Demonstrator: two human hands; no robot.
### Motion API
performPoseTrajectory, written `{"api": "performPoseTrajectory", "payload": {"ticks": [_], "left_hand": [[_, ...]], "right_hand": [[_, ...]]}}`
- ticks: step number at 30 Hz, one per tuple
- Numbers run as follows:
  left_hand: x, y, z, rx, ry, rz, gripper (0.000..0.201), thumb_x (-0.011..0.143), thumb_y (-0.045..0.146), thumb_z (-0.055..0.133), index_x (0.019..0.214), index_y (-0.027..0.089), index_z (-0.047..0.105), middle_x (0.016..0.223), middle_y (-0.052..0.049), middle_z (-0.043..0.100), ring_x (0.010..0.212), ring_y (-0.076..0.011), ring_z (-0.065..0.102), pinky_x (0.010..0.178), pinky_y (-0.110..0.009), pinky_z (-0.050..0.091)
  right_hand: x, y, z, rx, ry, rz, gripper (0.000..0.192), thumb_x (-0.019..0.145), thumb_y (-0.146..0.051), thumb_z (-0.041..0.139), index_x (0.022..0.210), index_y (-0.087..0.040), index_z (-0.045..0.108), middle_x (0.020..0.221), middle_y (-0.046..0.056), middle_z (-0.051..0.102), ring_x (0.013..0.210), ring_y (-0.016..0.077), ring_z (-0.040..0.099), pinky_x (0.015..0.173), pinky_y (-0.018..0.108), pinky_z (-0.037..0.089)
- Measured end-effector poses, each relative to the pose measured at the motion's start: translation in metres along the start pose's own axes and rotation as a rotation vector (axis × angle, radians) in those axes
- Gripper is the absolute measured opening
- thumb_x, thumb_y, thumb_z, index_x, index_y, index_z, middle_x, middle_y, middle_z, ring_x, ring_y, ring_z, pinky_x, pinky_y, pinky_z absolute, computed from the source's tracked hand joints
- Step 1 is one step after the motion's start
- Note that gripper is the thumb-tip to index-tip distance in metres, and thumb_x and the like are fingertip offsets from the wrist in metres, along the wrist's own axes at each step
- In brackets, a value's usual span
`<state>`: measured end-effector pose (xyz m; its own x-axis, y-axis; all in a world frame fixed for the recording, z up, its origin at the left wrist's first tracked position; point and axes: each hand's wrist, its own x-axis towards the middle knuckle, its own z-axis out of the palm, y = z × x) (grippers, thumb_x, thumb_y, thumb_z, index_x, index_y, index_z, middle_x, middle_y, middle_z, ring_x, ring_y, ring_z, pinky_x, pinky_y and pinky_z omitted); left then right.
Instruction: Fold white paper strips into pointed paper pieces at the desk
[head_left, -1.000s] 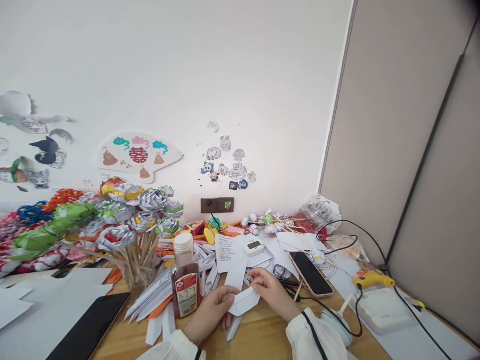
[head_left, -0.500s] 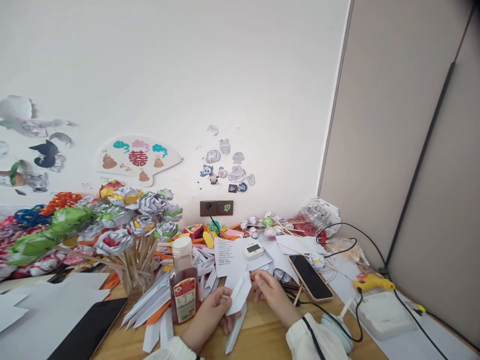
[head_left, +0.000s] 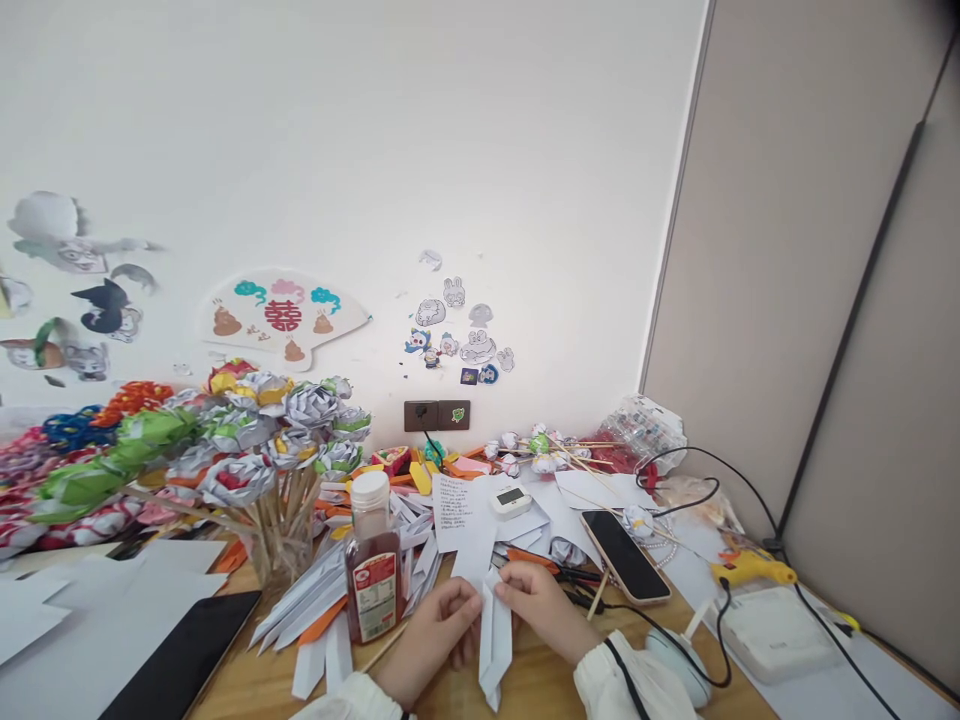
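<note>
A folded strip of white paper (head_left: 495, 645) hangs upright between my two hands, its pointed lower end over the wooden table. My left hand (head_left: 442, 630) pinches its left edge near the top. Opposite it, my right hand (head_left: 544, 605) grips the upper right edge between thumb and fingers. Just left of my left hand stands a bottle (head_left: 373, 570) of reddish-brown liquid with a white cap. Behind the hands lie a sheet with handwritten lines (head_left: 454, 510) and a small white timer (head_left: 511, 501).
Paper flowers (head_left: 240, 478) on sticks fill a jar at left, beside a black tablet (head_left: 184, 655). Folded paper strips (head_left: 300, 600) pile near the bottle. At right are a phone (head_left: 627, 556), a white mouse (head_left: 677, 660), a yellow glue gun (head_left: 754, 570) and cables.
The paper strip has turned from a slant to nearly upright, its narrow folded length now facing me. Both hands have drawn closer together at its top. The view has shifted slightly.
</note>
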<state>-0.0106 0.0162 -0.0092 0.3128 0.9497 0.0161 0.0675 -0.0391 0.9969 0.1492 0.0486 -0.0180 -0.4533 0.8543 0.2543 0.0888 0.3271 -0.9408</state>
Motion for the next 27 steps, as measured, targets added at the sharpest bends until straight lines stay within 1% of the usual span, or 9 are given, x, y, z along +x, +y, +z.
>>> {"api": "performPoseTrajectory", "payload": {"ticks": [6, 8, 12, 14, 17, 19, 21, 23, 27], "left_hand": [[0.001, -0.005, 0.0, -0.001, 0.049, 0.057, 0.034, 0.064, 0.051, 0.053, 0.071, 0.019, 0.043, 0.038, 0.012, 0.037, 0.026, -0.0034, 0.033, 0.028, -0.015, 0.022], [0.001, -0.006, -0.001, -0.011, 0.059, 0.068, 0.033, 0.065, 0.05, 0.054, 0.07, 0.019, 0.043, 0.038, 0.013, 0.036, 0.026, -0.0032, 0.032, 0.027, -0.015, 0.021], [0.004, -0.007, -0.003, -0.06, 0.121, 0.088, 0.033, 0.065, 0.05, 0.053, 0.065, 0.02, 0.04, 0.035, 0.011, 0.041, 0.026, -0.0052, 0.037, 0.029, -0.016, 0.025], [0.005, -0.007, -0.005, -0.087, 0.158, 0.106, 0.034, 0.064, 0.05, 0.054, 0.061, 0.02, 0.039, 0.034, 0.01, 0.044, 0.028, -0.0063, 0.04, 0.03, -0.016, 0.027], [0.005, -0.006, -0.009, -0.096, 0.229, 0.136, 0.033, 0.064, 0.047, 0.055, 0.059, 0.02, 0.038, 0.035, 0.008, 0.05, 0.03, -0.0078, 0.044, 0.033, -0.017, 0.031], [0.005, -0.006, -0.011, -0.095, 0.281, 0.137, 0.031, 0.065, 0.047, 0.054, 0.061, 0.02, 0.038, 0.036, 0.007, 0.052, 0.03, -0.0084, 0.046, 0.033, -0.018, 0.034], [0.006, -0.008, -0.012, -0.108, 0.329, 0.118, 0.03, 0.066, 0.047, 0.053, 0.063, 0.021, 0.038, 0.035, 0.007, 0.053, 0.03, -0.0093, 0.047, 0.033, -0.018, 0.035], [0.007, -0.01, -0.012, -0.131, 0.364, 0.088, 0.031, 0.065, 0.049, 0.052, 0.066, 0.021, 0.037, 0.034, 0.007, 0.054, 0.03, -0.0104, 0.048, 0.032, -0.019, 0.036], [0.01, -0.012, -0.01, -0.167, 0.354, 0.016, 0.034, 0.062, 0.05, 0.053, 0.071, 0.021, 0.037, 0.035, 0.007, 0.055, 0.031, -0.011, 0.051, 0.032, -0.018, 0.038]], "right_hand": [[-0.008, -0.009, 0.009, -0.136, -0.1, -0.014, 0.029, 0.075, -0.04, 0.049, 0.061, -0.015, 0.054, 0.053, -0.005, 0.039, 0.048, 0.008, 0.036, 0.045, 0.019, 0.028], [-0.009, -0.012, 0.01, -0.152, -0.082, -0.03, 0.028, 0.075, -0.039, 0.049, 0.061, -0.015, 0.054, 0.053, -0.005, 0.039, 0.05, 0.0083, 0.037, 0.046, 0.019, 0.029], [-0.007, -0.014, 0.006, -0.104, -0.006, -0.012, 0.026, 0.077, -0.04, 0.047, 0.071, -0.016, 0.055, 0.06, -0.002, 0.049, 0.055, 0.0107, 0.045, 0.051, 0.02, 0.035], [-0.006, -0.013, 0.003, -0.079, -0.015, 0.01, 0.028, 0.076, -0.042, 0.047, 0.071, -0.015, 0.055, 0.062, -0.001, 0.051, 0.056, 0.0111, 0.048, 0.052, 0.021, 0.037], [-0.006, -0.012, -0.001, -0.026, -0.074, 0.068, 0.031, 0.075, -0.045, 0.047, 0.07, -0.014, 0.054, 0.06, -0.002, 0.051, 0.052, 0.0106, 0.049, 0.049, 0.021, 0.038], [-0.006, -0.011, -0.003, 0.029, -0.14, 0.129, 0.031, 0.073, -0.045, 0.05, 0.076, -0.014, 0.053, 0.059, -0.002, 0.052, 0.049, 0.01, 0.05, 0.047, 0.022, 0.039], [-0.007, -0.009, -0.005, 0.072, -0.214, 0.173, 0.032, 0.068, -0.041, 0.058, 0.084, -0.014, 0.052, 0.06, -0.001, 0.054, 0.048, 0.0098, 0.051, 0.048, 0.022, 0.04], [-0.007, -0.007, -0.006, 0.088, -0.241, 0.191, 0.035, 0.062, -0.033, 0.064, 0.088, -0.014, 0.051, 0.062, -0.002, 0.056, 0.051, 0.0097, 0.052, 0.05, 0.021, 0.041], [-0.004, 0.0, -0.008, 0.027, -0.113, 0.187, 0.022, 0.061, -0.019, 0.061, 0.082, -0.015, 0.052, 0.059, -0.004, 0.053, 0.05, 0.0082, 0.05, 0.049, 0.019, 0.039]]}}
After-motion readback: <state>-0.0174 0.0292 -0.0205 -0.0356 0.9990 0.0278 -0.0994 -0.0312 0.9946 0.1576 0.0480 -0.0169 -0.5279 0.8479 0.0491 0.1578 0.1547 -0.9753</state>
